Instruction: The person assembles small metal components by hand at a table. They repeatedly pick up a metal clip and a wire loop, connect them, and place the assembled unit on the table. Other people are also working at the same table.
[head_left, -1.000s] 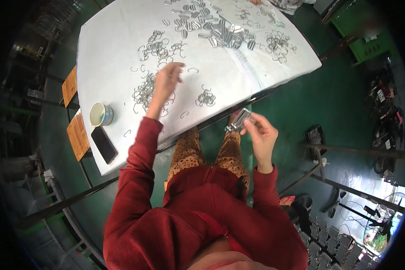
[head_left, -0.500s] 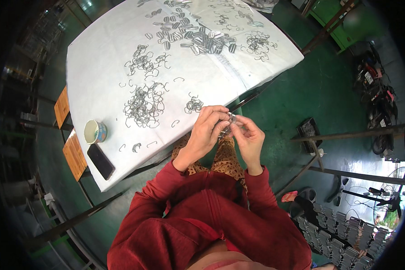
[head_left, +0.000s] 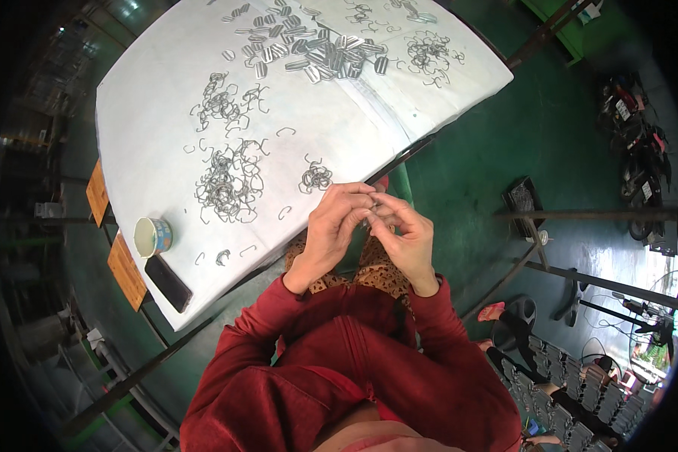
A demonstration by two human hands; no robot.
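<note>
My left hand and my right hand meet just off the table's near edge, above my lap. The fingers of both are closed together around a small shiny metal piece, mostly hidden by the fingertips, so its exact kind does not show. Just beyond my left hand on the white-covered table lies a small heap of bent wire hooks. A larger pile of wire hooks spreads to its left. Slotted flat metal plates are heaped toward the far side.
Farther hook piles lie at the far right. At the table's left corner are a paper cup and a black phone. Wooden stools stand beyond the left edge. Metal bars and a black tray are at the right.
My hands have drawn closer together, and the fingers now cover more of the metal piece. The view has shifted slightly, so the table sits a little further left.
</note>
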